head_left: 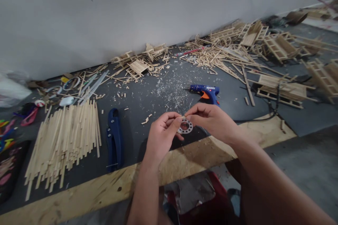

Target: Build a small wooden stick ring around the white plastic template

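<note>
Between my two hands, over the front edge of the table, is a small pale ring (188,130) with a row of round holes in it. My left hand (164,132) pinches the ring's left side between thumb and fingers. At its upper right, the thumb and fingertips of my right hand (208,117) are closed together, touching the rim or a tiny piece there too small to make out. Just beyond the right hand lies a blue glue gun (205,90) with an orange trigger, its nozzle toward the left.
Left of my hands lie a blue cutter (115,139) and a spread bundle of wooden sticks (67,140). Small slatted wooden models (283,86) and loose sticks crowd the back and right. A black cable (277,100) runs along the right. Glue scraps (171,91) litter the middle.
</note>
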### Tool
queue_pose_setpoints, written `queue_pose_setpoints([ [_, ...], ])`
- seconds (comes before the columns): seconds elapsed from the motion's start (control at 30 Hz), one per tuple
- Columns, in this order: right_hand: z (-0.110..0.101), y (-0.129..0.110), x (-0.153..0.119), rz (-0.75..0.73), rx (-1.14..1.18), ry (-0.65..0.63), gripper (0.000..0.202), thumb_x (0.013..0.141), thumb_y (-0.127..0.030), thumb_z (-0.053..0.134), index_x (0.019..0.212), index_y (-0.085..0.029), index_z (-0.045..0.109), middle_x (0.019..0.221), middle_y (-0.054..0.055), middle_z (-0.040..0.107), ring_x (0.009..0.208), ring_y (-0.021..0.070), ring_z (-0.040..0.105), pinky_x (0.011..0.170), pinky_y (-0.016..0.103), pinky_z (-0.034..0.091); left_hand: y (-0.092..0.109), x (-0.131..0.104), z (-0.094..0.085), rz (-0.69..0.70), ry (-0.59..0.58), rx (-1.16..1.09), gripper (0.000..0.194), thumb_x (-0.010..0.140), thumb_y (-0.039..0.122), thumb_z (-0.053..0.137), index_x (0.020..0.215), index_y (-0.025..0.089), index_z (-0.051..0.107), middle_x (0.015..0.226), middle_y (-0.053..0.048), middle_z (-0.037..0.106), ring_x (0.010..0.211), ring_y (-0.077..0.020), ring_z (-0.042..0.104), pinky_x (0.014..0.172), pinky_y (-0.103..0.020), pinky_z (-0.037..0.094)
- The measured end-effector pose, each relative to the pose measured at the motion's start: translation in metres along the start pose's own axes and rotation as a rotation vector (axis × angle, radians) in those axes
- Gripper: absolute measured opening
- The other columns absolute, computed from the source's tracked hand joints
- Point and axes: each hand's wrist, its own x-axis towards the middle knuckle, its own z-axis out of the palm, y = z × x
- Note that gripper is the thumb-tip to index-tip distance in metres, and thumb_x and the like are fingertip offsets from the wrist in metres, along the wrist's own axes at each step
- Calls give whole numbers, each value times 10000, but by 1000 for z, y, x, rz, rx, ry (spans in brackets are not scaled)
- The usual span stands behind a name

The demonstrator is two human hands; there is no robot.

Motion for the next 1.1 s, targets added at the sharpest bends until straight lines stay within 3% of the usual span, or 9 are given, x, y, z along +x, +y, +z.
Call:
queue_pose_setpoints([
  [0.17, -1, -1, 0, -6, -2, 3, 114, 761, -284, 585, 791, -196, 650, 725, -6, 645, 680, 119, 545, 637, 256, 417, 0, 1, 0, -5, 15, -6, 193, 766, 342, 613, 840, 164, 621, 686, -19, 645, 525, -105, 565, 458, -217, 513],
  [0.37, -4, -1, 0, -13, 33, 54, 253, 752, -379, 604, 943, -217, 639, 850, 1, 650, 725, 116, 557, 654, 245, 424, 5, 2, 1, -5, 56, -58, 199, 742, 330, 640, 841, 160, 612, 681, -16, 648, 593, -131, 598, 479, -235, 539],
  [0.6, -4, 0, -1, 44, 45, -37, 201, 722, -360, 632, 836, -194, 628, 780, 2, 640, 687, 114, 548, 634, 244, 419, 2, 3, 2, 19, 53, -123, 187, 755, 305, 636, 875, 163, 608, 756, -21, 660, 649, -135, 612, 526, -256, 560],
  [0.87, -4, 1, 0, 30, 60, 16, 193, 742, -361, 597, 820, -185, 619, 769, 7, 612, 630, 102, 510, 575, 237, 422, 3, 3, 2, 5, 26, -168, 360, 746, 280, 655, 1073, 185, 538, 863, -43, 684, 728, -154, 637, 611, -274, 564],
  [1.1, -4, 4, -1, 20, 53, 19, 207, 745, -372, 593, 839, -189, 617, 780, 6, 610, 635, 108, 522, 611, 255, 431, 2, 3, 0, -50, 8, -121, 335, 727, 321, 662, 1003, 154, 575, 891, -72, 689, 800, -188, 637, 628, -286, 554],
])
